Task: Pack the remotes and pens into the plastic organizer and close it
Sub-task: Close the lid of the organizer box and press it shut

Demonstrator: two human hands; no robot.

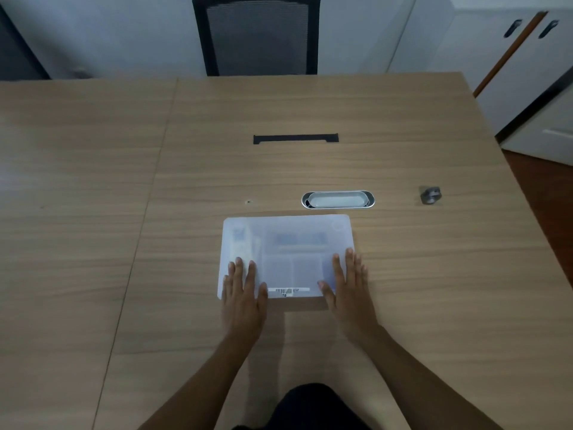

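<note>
The plastic organizer (286, 231) lies flat on the wooden table (310, 169) in front of me, its frosted lid down. Through the lid I make out a pale remote (240, 243) in the left compartment and blurred bluish shapes in the middle ones; pens cannot be told apart. My left hand (243, 293) rests flat on the lid's near left corner, fingers spread. My right hand (348, 283) lies flat on the near right corner in the same way. A barcode label (288, 290) shows between them.
A silver oval cable grommet (338, 199) sits just beyond the organizer. A small grey metal part (430, 194) lies at the right. A black slot (296, 139) is set in the table farther back, and an office chair (257, 35) stands behind it.
</note>
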